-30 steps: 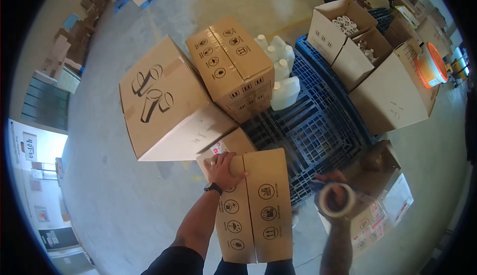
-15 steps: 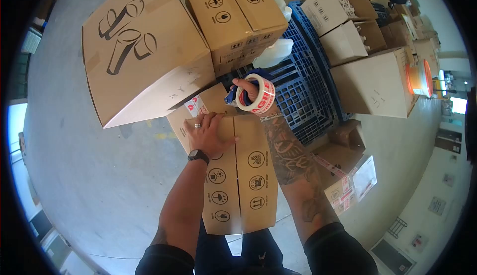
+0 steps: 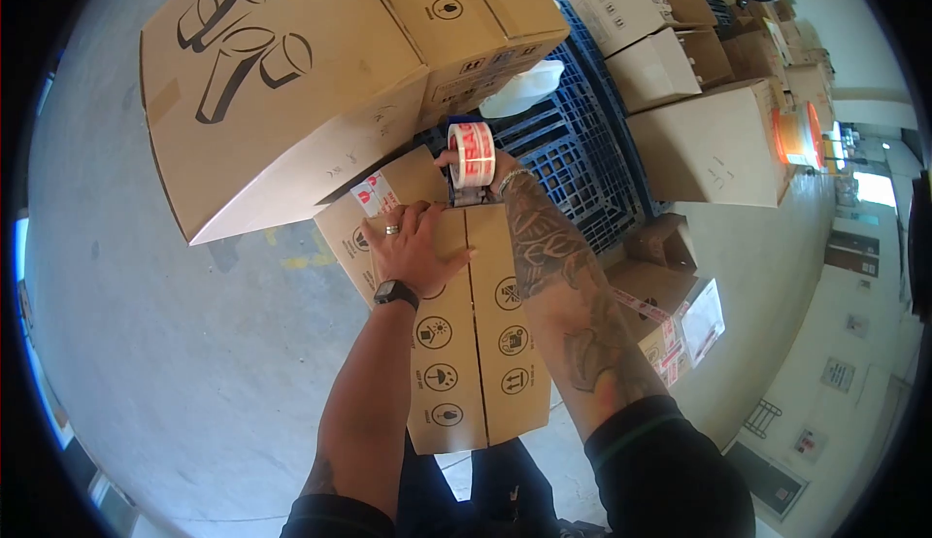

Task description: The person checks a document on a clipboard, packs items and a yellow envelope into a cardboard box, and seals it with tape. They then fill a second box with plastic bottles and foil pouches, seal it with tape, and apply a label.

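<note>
A closed cardboard box (image 3: 513,363) with printed handling symbols stands upright in front of me, its two top flaps meeting along a centre seam. Flat on the left flap, near the far end, lies my left hand (image 3: 413,252), fingers stretched out and a ring on one. My right hand (image 3: 507,171) grips a tape dispenser (image 3: 466,194) carrying a roll of white tape with red print (image 3: 474,154). The dispenser is at the box's far edge, in line with the seam. Most of the right fingers are hidden behind the roll.
Large cardboard boxes (image 3: 282,82) stand at the far left. A blue plastic pallet (image 3: 573,164) lies beyond, with a white jug (image 3: 524,89) on it. Opened cartons (image 3: 704,150) and an orange-rimmed tub (image 3: 798,136) are at right, plus a taped open box (image 3: 650,295) near my right forearm.
My right hand has turned and lowered the tape dispenser towards me, to the box's far edge. My left hand stays on the flap. The view has shifted slightly.
</note>
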`<control>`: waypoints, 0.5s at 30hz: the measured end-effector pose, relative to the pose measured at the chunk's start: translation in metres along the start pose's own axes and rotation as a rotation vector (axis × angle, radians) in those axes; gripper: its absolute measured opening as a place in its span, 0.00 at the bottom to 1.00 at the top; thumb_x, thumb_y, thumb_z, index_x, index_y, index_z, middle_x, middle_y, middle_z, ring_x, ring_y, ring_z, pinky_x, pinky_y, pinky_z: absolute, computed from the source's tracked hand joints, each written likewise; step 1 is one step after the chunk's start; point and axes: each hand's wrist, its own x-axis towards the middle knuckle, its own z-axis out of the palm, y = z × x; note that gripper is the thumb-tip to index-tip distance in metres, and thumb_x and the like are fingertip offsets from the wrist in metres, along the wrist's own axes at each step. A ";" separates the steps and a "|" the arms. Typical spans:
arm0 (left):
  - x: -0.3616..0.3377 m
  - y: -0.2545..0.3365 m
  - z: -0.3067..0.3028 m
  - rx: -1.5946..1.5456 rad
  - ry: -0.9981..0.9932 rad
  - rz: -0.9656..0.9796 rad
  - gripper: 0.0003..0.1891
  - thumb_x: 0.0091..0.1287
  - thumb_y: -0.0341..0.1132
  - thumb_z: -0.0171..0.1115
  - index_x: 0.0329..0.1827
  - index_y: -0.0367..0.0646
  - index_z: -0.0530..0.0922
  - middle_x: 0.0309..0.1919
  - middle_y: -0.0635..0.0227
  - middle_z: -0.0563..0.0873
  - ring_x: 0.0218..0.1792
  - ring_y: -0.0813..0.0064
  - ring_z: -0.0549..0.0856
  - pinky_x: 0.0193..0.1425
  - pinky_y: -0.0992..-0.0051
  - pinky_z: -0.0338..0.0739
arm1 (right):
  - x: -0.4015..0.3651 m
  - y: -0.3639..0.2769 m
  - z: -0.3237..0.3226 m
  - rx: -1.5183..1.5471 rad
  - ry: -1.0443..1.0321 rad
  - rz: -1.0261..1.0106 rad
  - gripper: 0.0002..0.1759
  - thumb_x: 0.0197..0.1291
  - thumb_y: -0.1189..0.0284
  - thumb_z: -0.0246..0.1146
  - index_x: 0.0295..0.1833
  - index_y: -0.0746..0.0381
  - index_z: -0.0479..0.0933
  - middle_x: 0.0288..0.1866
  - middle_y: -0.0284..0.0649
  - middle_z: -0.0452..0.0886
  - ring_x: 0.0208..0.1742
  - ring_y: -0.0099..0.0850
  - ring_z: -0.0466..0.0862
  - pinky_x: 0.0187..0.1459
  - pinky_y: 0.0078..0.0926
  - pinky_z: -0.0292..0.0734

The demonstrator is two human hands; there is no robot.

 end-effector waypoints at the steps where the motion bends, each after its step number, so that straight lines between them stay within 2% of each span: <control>1: -0.001 -0.002 0.005 0.007 0.022 0.007 0.47 0.50 0.68 0.76 0.74 0.61 0.73 0.73 0.71 0.74 0.80 0.60 0.64 0.78 0.26 0.41 | -0.018 -0.017 0.008 -0.041 -0.009 -0.039 0.15 0.67 0.68 0.71 0.54 0.65 0.83 0.49 0.41 0.89 0.48 0.32 0.89 0.49 0.28 0.86; 2: -0.006 -0.002 0.010 0.008 0.040 0.015 0.48 0.49 0.68 0.76 0.74 0.61 0.74 0.73 0.71 0.74 0.80 0.60 0.64 0.78 0.25 0.41 | -0.039 -0.031 0.015 -0.085 -0.014 -0.073 0.16 0.66 0.68 0.72 0.55 0.64 0.82 0.49 0.38 0.88 0.48 0.30 0.89 0.47 0.26 0.85; 3: -0.008 -0.002 0.012 0.004 0.051 0.015 0.48 0.49 0.68 0.76 0.74 0.61 0.73 0.73 0.72 0.74 0.80 0.61 0.64 0.77 0.25 0.42 | -0.054 -0.041 0.029 -0.031 -0.010 -0.131 0.13 0.66 0.72 0.72 0.53 0.64 0.83 0.48 0.40 0.89 0.47 0.28 0.89 0.46 0.26 0.85; 4: -0.006 -0.003 0.013 0.001 0.066 0.021 0.48 0.49 0.67 0.76 0.75 0.61 0.73 0.74 0.72 0.74 0.79 0.61 0.64 0.77 0.25 0.43 | -0.074 -0.043 0.047 -0.012 0.082 -0.230 0.12 0.65 0.75 0.73 0.53 0.64 0.83 0.44 0.40 0.89 0.45 0.24 0.89 0.44 0.27 0.86; 5: -0.008 -0.004 0.014 0.004 0.072 0.029 0.48 0.49 0.67 0.77 0.75 0.62 0.73 0.74 0.73 0.73 0.79 0.62 0.64 0.77 0.24 0.44 | -0.071 -0.027 0.043 -0.397 0.154 -0.309 0.09 0.67 0.76 0.71 0.50 0.63 0.82 0.45 0.40 0.89 0.46 0.25 0.89 0.45 0.26 0.86; 7: -0.008 -0.003 0.011 0.031 0.068 0.059 0.50 0.47 0.67 0.77 0.76 0.62 0.72 0.74 0.74 0.73 0.79 0.63 0.65 0.76 0.23 0.47 | -0.110 -0.020 0.064 -0.568 0.287 -0.454 0.06 0.68 0.77 0.69 0.45 0.62 0.77 0.46 0.42 0.87 0.48 0.25 0.88 0.47 0.25 0.86; 8: -0.010 -0.002 0.009 0.044 0.067 0.058 0.50 0.47 0.66 0.78 0.76 0.62 0.72 0.74 0.75 0.73 0.79 0.63 0.65 0.75 0.23 0.48 | -0.138 -0.022 0.092 -0.316 0.301 -0.449 0.11 0.66 0.80 0.71 0.41 0.62 0.73 0.46 0.43 0.85 0.48 0.25 0.86 0.47 0.25 0.86; 9: -0.014 0.005 -0.003 0.103 0.016 0.047 0.49 0.55 0.68 0.70 0.80 0.61 0.68 0.77 0.75 0.71 0.79 0.66 0.66 0.76 0.24 0.49 | -0.167 -0.024 0.121 -0.061 0.320 -0.456 0.16 0.63 0.82 0.72 0.37 0.62 0.68 0.47 0.43 0.83 0.47 0.24 0.84 0.48 0.25 0.86; 12: -0.013 -0.031 0.024 0.120 0.123 0.223 0.45 0.60 0.58 0.71 0.83 0.63 0.65 0.79 0.74 0.69 0.79 0.62 0.66 0.74 0.22 0.51 | -0.176 -0.003 0.128 -0.302 0.393 -0.646 0.18 0.57 0.84 0.75 0.38 0.64 0.69 0.48 0.45 0.81 0.44 0.24 0.83 0.46 0.26 0.86; 13: -0.013 -0.036 0.019 0.178 0.079 0.247 0.40 0.70 0.53 0.63 0.85 0.64 0.61 0.82 0.74 0.65 0.79 0.60 0.66 0.74 0.24 0.52 | -0.176 0.002 0.127 -0.204 0.377 -0.655 0.19 0.57 0.83 0.76 0.39 0.64 0.69 0.47 0.44 0.83 0.45 0.24 0.84 0.48 0.26 0.85; 14: -0.012 -0.040 0.021 0.217 0.098 0.255 0.38 0.72 0.53 0.61 0.85 0.64 0.60 0.83 0.74 0.64 0.79 0.60 0.66 0.74 0.25 0.53 | -0.177 0.008 0.126 -0.106 0.360 -0.665 0.20 0.56 0.83 0.77 0.40 0.63 0.69 0.47 0.43 0.84 0.47 0.24 0.84 0.49 0.25 0.84; 15: -0.011 -0.042 0.026 0.250 0.120 0.262 0.37 0.74 0.53 0.59 0.85 0.64 0.60 0.83 0.74 0.63 0.80 0.60 0.66 0.75 0.26 0.53 | -0.178 0.016 0.124 -0.249 0.389 -0.782 0.20 0.56 0.82 0.77 0.40 0.63 0.70 0.47 0.43 0.85 0.47 0.24 0.84 0.49 0.25 0.84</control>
